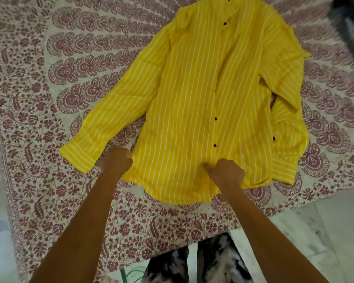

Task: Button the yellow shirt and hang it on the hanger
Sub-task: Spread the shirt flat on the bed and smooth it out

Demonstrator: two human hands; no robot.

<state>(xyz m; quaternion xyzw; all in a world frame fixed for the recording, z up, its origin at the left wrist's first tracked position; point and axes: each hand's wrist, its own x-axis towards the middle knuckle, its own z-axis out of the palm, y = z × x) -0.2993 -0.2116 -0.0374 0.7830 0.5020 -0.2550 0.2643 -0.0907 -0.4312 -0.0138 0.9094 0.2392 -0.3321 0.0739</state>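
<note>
The yellow shirt (192, 99) with thin white stripes lies flat on the patterned bedspread (49, 99), collar at the far end, hem toward me. Dark buttons run down its front placket. One sleeve stretches out to the left; the other is folded over at the right. My left hand (116, 161) is closed on the shirt's lower left side edge. Near the bottom of the placket, my right hand (226, 173) pinches the fabric just below the lowest visible button (214, 145). No hanger is in view.
The bedspread's near edge runs diagonally in front of me, with pale tiled floor (325, 231) to the right and below. A dark blurred object (352, 23) sits at the top right corner. My patterned trousers (202, 262) show at the bottom.
</note>
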